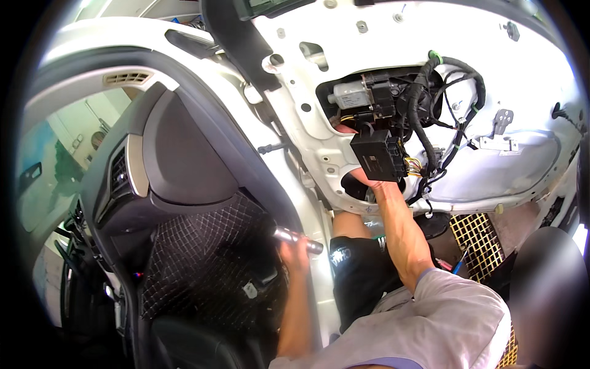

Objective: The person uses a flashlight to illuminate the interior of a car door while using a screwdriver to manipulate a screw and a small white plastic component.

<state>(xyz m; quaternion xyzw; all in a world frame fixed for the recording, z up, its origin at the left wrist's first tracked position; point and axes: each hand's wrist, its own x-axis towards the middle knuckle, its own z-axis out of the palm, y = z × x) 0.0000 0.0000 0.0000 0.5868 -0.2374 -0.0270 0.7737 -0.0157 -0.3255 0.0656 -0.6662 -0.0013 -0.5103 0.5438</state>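
Silver metal catches the light in my left hand [294, 253]: the fingers are wrapped tight around a small torch [298, 240], its head pointing right toward the edge of the white car door [528, 80]. I see my right hand [359, 178] reaching up into an opening in the stripped door, mostly hidden behind a black control box [378, 157]; the palm seems to press against the box's lower left side, but I cannot tell how far the fingers are curled or whether they truly grip it. The box hangs in front of the opening, with coloured wires leaving its right side and joining a thick black cable bundle [421, 111] that loops upward. Above the box sits a grey window motor [362, 93] inside the door cavity. To the left I see the dark dashboard [178, 154] and quilted floor mat [209, 258]. Below the door lies a yellow grating [476, 243] on the floor.
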